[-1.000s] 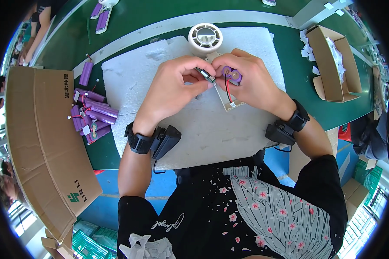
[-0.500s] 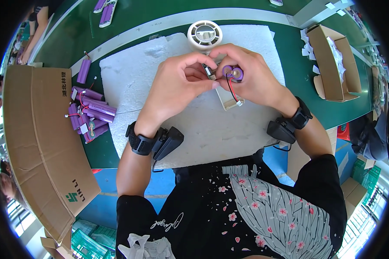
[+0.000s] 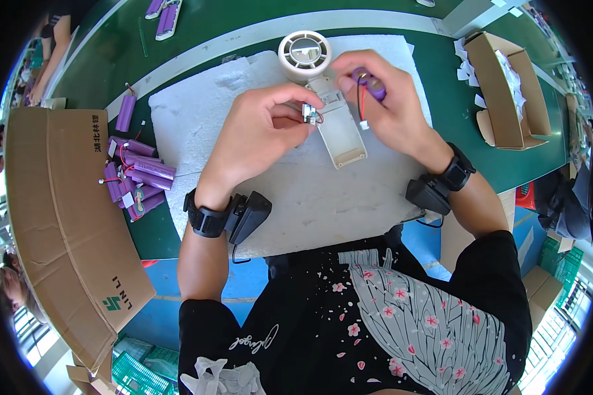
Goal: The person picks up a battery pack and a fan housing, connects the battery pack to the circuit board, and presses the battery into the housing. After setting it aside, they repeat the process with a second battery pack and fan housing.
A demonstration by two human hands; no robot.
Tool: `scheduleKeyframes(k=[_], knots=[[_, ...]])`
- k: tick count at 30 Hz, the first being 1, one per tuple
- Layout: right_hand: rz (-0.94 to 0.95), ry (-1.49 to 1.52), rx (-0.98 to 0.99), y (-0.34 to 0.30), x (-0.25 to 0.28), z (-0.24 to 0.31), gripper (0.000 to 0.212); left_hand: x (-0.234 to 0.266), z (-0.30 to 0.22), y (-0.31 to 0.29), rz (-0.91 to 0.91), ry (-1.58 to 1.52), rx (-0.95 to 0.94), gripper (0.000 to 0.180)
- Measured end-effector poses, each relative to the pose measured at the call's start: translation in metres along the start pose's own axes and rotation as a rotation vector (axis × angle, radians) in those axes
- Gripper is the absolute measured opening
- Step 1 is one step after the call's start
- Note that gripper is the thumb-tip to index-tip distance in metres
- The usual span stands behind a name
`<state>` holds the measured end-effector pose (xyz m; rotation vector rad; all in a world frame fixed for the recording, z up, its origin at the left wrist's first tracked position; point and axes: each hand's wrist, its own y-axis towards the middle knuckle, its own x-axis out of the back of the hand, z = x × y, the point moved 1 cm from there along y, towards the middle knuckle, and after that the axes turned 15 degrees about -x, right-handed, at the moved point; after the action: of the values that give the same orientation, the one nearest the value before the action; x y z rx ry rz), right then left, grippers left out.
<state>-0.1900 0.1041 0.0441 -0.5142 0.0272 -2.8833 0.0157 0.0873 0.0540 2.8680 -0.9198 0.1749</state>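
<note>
The small cardboard box [image 3: 486, 85] at right stands open with white paper pieces [image 3: 510, 79] inside; the large brown carton [image 3: 59, 197] at left hides its interior. The fan's shallow handle casing [image 3: 341, 131] lies hollow side up on the white pad [image 3: 296, 210], between and below the hands. The left hand [image 3: 254, 131] pinches a small circuit board [image 3: 309, 114], partly covered by fingertips; the right hand [image 3: 398, 105] curls closed around a purple battery pack [image 3: 369, 83], its plug dangling. Green tabletop [image 3: 451, 118] separates pad and small box; loose purple batteries [image 3: 145, 171] crowd the pad's left edge.
</note>
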Motion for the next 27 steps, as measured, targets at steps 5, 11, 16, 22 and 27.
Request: scheduleKeyframes(k=[5,11,16,22,27], knots=[[-0.127,-0.034,0.105,0.002,-0.007,-0.004,0.026,-0.004,0.001,0.000,-0.014,0.005,-0.048,0.019],[-0.136,-0.284,0.229,0.002,-0.006,-0.004,0.018,-0.004,-0.003,0.001,-0.033,0.122,-0.045,0.022],[-0.133,-0.227,0.247,0.002,-0.004,0.000,0.008,-0.001,0.002,0.002,-0.076,0.037,-0.030,0.025],[-0.146,-0.249,0.360,0.002,-0.002,0.002,0.010,0.003,0.006,0.004,-0.104,-0.095,-0.047,0.030],[-0.185,-0.314,0.388,0.002,-0.004,-0.001,0.015,0.004,0.004,0.004,-0.097,-0.131,-0.003,0.030]])
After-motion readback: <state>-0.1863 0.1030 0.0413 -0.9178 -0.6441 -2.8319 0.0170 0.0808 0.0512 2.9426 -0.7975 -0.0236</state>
